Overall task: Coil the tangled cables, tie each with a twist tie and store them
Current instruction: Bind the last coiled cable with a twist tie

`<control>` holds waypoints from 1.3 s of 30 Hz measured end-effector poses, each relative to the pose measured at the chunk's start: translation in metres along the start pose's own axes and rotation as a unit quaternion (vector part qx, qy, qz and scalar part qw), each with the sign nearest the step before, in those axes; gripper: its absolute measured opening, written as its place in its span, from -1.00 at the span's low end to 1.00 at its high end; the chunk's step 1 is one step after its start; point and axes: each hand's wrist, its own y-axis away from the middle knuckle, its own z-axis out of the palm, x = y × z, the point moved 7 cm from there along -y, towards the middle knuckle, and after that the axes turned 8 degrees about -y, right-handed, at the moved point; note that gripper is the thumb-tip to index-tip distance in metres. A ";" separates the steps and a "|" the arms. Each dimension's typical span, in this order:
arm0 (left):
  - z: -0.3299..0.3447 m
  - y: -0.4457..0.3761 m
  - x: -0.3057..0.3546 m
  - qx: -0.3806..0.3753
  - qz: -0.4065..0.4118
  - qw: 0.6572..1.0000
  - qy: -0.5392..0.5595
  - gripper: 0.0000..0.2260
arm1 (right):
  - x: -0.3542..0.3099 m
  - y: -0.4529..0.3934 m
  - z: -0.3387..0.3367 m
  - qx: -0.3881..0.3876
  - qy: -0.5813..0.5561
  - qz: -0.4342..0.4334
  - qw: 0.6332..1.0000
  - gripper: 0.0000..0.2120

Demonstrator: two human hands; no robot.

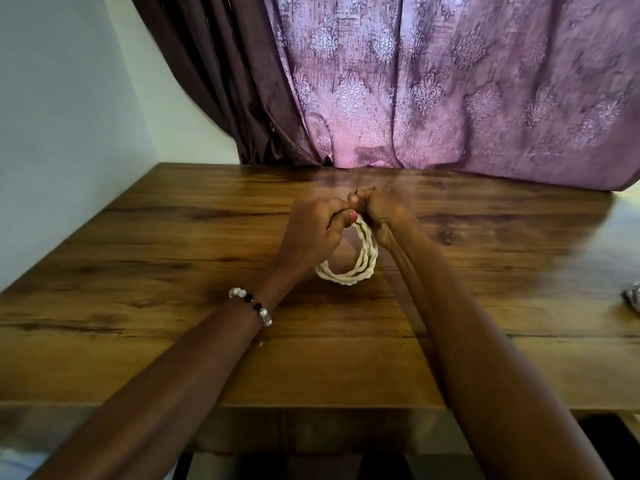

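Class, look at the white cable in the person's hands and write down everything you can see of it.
The white cable is cream-white and looks twisted, wound into a small coil of several loops. The coil stands roughly upright: its lowest loops rest on or just above the wooden table, its top gathered between both hands. The left hand and right hand close around the top, where a thin dark tip, possibly a twist tie, pokes above the fingers. No plug or loose end shows.

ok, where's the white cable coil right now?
In the head view the white cable coil sits mid-table, its top gripped between the left hand and right hand, its lower loop hanging to the wooden table, in front of the purple curtain.
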 end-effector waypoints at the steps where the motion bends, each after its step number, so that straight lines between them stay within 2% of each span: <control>1: 0.000 0.000 -0.003 -0.001 -0.012 1.000 0.010 -0.82 | -0.001 0.001 -0.001 -0.003 0.001 -0.007 1.000 -0.75; 4: 0.009 0.004 -0.019 -0.045 -0.121 0.988 0.083 -0.77 | -0.010 0.008 -0.010 -0.015 0.036 -0.035 0.999 -0.81; 7: 0.024 0.011 -0.039 -0.135 -0.243 0.946 0.167 -0.52 | -0.020 0.012 -0.014 -0.053 0.056 -0.071 0.994 -0.89; 9: 0.029 0.016 -0.043 -0.193 -0.268 0.922 0.204 -0.56 | -0.022 0.011 -0.014 -0.060 0.035 -0.072 0.995 -0.94; 11: 0.029 0.020 -0.046 -0.212 -0.287 0.911 0.208 -0.72 | -0.024 0.012 -0.012 -0.069 0.036 -0.079 0.994 -0.97; 15: 0.023 0.023 -0.055 -0.151 -0.324 0.907 0.223 -0.96 | -0.026 0.013 -0.007 -0.104 0.057 -0.095 0.988 -0.91; 17: 0.020 0.022 -0.060 -0.124 -0.336 0.913 0.193 -0.94 | -0.022 0.011 -0.008 -0.121 0.057 -0.066 0.989 -0.95; 19: 0.014 0.022 -0.067 -0.081 -0.352 0.920 0.154 -0.91 | -0.012 0.017 -0.004 -0.181 0.093 -0.024 0.979 -0.95; 22: 0.000 0.023 -0.073 0.002 -0.353 0.930 0.101 -0.91 | 0.004 0.035 0.007 -0.248 0.177 0.005 0.952 -0.78; 23: -0.003 0.024 -0.074 0.018 -0.355 0.930 0.096 -0.89 | 0.005 0.040 0.011 -0.240 0.212 -0.012 0.947 -0.77; 25: -0.005 0.026 -0.073 0.017 -0.364 0.925 0.111 -0.86 | 0.000 0.040 0.012 -0.177 0.260 -0.060 0.947 -0.83; 28: 0.005 0.031 -0.062 -0.065 -0.370 0.911 0.173 -0.85 | -0.007 0.040 -0.009 -0.074 0.229 -0.080 0.967 -0.90; 31: 0.017 0.039 -0.043 -0.128 -0.358 0.904 0.194 -0.90 | -0.010 0.057 -0.039 -0.054 0.189 -0.077 0.977 -0.91; 33: 0.025 0.045 -0.026 -0.149 -0.363 0.902 0.179 -0.83 | -0.012 0.073 -0.063 -0.055 0.169 -0.076 0.981 -0.94; 36: 0.044 0.052 0.009 -0.170 -0.360 0.895 0.203 -0.81 | -0.026 0.095 -0.108 -0.006 0.160 -0.087 0.983 -0.83; 39: 0.070 0.057 0.054 -0.189 -0.355 0.888 0.222 -0.78 | -0.056 0.125 -0.167 0.111 0.160 -0.110 0.975 -0.78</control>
